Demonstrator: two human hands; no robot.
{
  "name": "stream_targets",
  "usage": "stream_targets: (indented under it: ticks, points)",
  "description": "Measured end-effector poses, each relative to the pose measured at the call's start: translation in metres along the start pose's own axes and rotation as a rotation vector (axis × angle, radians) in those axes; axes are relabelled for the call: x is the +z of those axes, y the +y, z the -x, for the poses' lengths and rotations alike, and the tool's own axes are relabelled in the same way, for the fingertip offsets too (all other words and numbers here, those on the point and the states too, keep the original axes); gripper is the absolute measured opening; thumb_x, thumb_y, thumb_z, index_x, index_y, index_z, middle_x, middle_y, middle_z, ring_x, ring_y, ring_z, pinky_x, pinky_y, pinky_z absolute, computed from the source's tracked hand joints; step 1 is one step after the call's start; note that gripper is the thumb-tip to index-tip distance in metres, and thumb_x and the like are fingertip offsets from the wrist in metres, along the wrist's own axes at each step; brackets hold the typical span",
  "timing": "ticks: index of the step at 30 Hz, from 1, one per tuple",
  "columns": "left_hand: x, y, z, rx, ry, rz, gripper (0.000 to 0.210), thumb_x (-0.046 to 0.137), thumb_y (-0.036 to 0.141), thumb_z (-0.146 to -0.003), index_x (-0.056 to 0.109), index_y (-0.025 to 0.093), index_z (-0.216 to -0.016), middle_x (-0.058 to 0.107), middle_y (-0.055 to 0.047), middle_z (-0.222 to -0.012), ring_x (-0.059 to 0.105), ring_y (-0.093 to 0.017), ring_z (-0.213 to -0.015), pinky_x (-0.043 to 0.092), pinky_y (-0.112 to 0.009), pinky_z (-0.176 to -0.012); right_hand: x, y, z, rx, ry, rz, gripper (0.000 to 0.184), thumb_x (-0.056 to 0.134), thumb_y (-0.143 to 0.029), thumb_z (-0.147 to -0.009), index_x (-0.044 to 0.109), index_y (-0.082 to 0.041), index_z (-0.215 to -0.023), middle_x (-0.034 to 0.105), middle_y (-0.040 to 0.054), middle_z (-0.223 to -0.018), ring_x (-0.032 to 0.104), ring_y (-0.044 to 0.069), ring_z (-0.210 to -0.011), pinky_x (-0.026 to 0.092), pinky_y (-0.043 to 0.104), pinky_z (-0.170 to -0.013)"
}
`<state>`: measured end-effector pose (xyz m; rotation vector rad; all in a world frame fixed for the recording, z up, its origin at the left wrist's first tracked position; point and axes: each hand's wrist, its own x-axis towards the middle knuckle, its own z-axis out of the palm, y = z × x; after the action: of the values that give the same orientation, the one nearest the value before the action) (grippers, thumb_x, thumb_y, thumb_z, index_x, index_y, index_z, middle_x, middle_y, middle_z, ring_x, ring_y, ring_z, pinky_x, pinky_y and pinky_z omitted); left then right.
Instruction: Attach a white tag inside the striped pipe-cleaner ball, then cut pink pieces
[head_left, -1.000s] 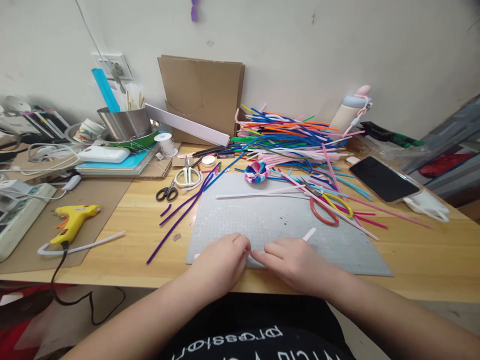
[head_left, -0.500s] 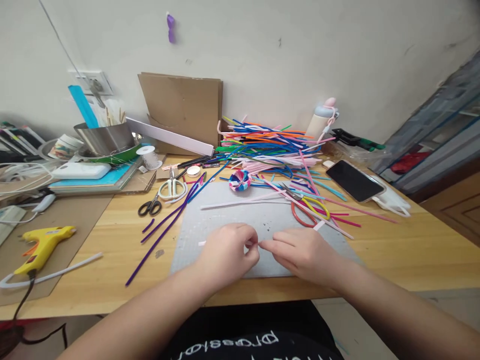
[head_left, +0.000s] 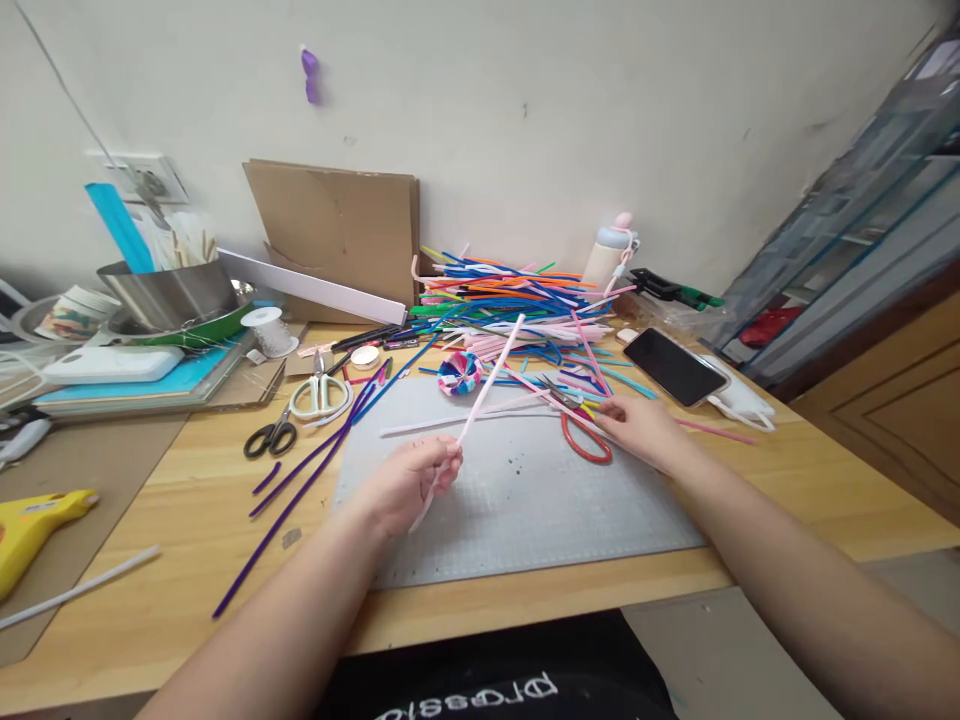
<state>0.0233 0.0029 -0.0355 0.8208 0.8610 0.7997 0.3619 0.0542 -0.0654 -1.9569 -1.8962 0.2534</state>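
My left hand is closed around a pale pink pipe cleaner above the grey cutting mat. One end of the stem points up and away; the other shows below my fingers. Further right, my right hand has its fingers closed on the yellow handle of the scissors. Their red handle lies on the mat, and the blades point to the back left. Part of the yellow handle is hidden by my fingers. A round pink, blue and white pipe-cleaner piece sits at the mat's back edge.
A heap of coloured pipe cleaners lies at the back. Purple stems, black scissors and white-handled scissors are left of the mat. A yellow glue gun is far left; a phone lies right.
My hands, close together before, have moved apart. The right went right and forward onto the scissors; the left now holds the pipe cleaner raised. The view has shifted to the right.
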Motion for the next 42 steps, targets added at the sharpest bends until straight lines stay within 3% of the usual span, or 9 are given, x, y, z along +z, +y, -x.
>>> stream_targets:
  ticks: [6, 16, 20, 23, 27, 30, 32, 37, 42]
  points:
    - [0.002, -0.007, 0.002, -0.010, -0.030, 0.054, 0.013, 0.064, 0.023, -0.069, 0.057, 0.012, -0.069, 0.050, 0.002, -0.060, 0.039, -0.005, -0.049, 0.025, -0.020, -0.048, 0.006, -0.009, -0.014, 0.064, -0.030, 0.046, 0.012, 0.064, -0.023, -0.061, 0.058, -0.019, -0.052, 0.061, 0.0042, -0.054, 0.058, 0.021, -0.058, 0.034, 0.027, -0.054]
    - [0.002, -0.007, 0.005, -0.034, -0.105, 0.090, 0.014, 0.067, 0.024, -0.068, 0.058, 0.012, -0.068, 0.050, 0.002, -0.061, 0.039, -0.005, -0.049, 0.025, -0.019, -0.047, -0.001, -0.014, -0.007, 0.108, 0.542, -0.408, 0.023, 0.056, -0.032, -0.076, 0.058, -0.017, -0.093, 0.065, 0.0095, -0.093, 0.060, 0.024, -0.089, 0.044, 0.038, -0.083]
    - [0.002, -0.005, 0.006, -0.025, -0.102, 0.100, 0.014, 0.067, 0.023, -0.067, 0.059, 0.012, -0.069, 0.050, 0.002, -0.060, 0.039, -0.004, -0.049, 0.024, -0.019, -0.048, -0.012, -0.022, -0.015, 0.122, 0.618, -0.735, 0.024, 0.049, -0.031, -0.078, 0.055, -0.020, -0.098, 0.060, 0.0068, -0.098, 0.057, 0.021, -0.092, 0.045, 0.037, -0.085]
    - [0.002, -0.004, 0.006, -0.026, -0.102, 0.106, 0.014, 0.067, 0.023, -0.067, 0.059, 0.012, -0.069, 0.050, 0.002, -0.060, 0.039, -0.004, -0.049, 0.025, -0.019, -0.048, -0.025, -0.039, -0.006, 0.111, 0.461, -0.975, 0.020, 0.043, -0.035, -0.079, 0.054, -0.023, -0.090, 0.056, 0.0030, -0.084, 0.056, 0.017, -0.077, 0.049, 0.032, -0.068]
    - [0.002, -0.004, 0.008, -0.028, -0.111, 0.128, 0.015, 0.066, 0.024, -0.069, 0.058, 0.012, -0.068, 0.049, 0.002, -0.060, 0.038, -0.005, -0.049, 0.024, -0.019, -0.048, -0.024, -0.068, 0.039, 0.067, 0.050, -1.142, 0.026, 0.054, -0.044, -0.076, 0.057, -0.020, -0.086, 0.051, 0.0018, -0.075, 0.048, 0.013, -0.058, 0.043, 0.026, -0.050]
    - [0.003, -0.003, 0.009, -0.025, -0.127, 0.157, 0.015, 0.066, 0.024, -0.068, 0.056, 0.013, -0.069, 0.047, 0.003, -0.061, 0.037, -0.004, -0.048, 0.024, -0.020, -0.048, -0.007, -0.087, 0.081, 0.063, -0.371, -1.142, 0.044, 0.046, -0.061, -0.081, 0.054, -0.018, -0.085, 0.047, 0.0004, -0.069, 0.043, 0.011, -0.051, 0.036, 0.024, -0.041]
    - [0.004, -0.002, 0.010, -0.030, -0.139, 0.169, 0.016, 0.066, 0.024, -0.067, 0.056, 0.013, -0.069, 0.046, 0.003, -0.061, 0.036, -0.004, -0.048, 0.024, -0.020, -0.048, 0.003, -0.098, 0.102, 0.017, -0.572, -0.960, 0.038, 0.053, -0.057, -0.079, 0.048, -0.020, -0.083, 0.041, -0.0042, -0.065, 0.041, 0.011, -0.052, 0.040, 0.025, -0.046]
    - [0.006, -0.002, 0.012, -0.029, -0.142, 0.136, 0.016, 0.066, 0.025, -0.068, 0.056, 0.013, -0.069, 0.047, 0.003, -0.061, 0.036, -0.004, -0.048, 0.024, -0.020, -0.048, 0.001, -0.123, 0.123, -0.185, -0.514, -0.376, 0.025, 0.055, -0.042, -0.082, 0.043, -0.020, -0.079, 0.053, 0.0006, -0.078, 0.048, 0.016, -0.070, 0.042, 0.030, -0.065]
    - [0.010, -0.005, 0.012, 0.031, -0.116, 0.054, 0.013, 0.065, 0.024, -0.067, 0.058, 0.013, -0.067, 0.048, 0.003, -0.058, 0.037, -0.005, -0.048, 0.024, -0.021, -0.048, -0.004, -0.139, 0.125, -0.172, -0.517, -0.248, 0.026, 0.055, -0.043, -0.081, 0.043, -0.020, -0.081, 0.057, 0.0028, -0.084, 0.052, 0.019, -0.076, 0.040, 0.031, -0.067]
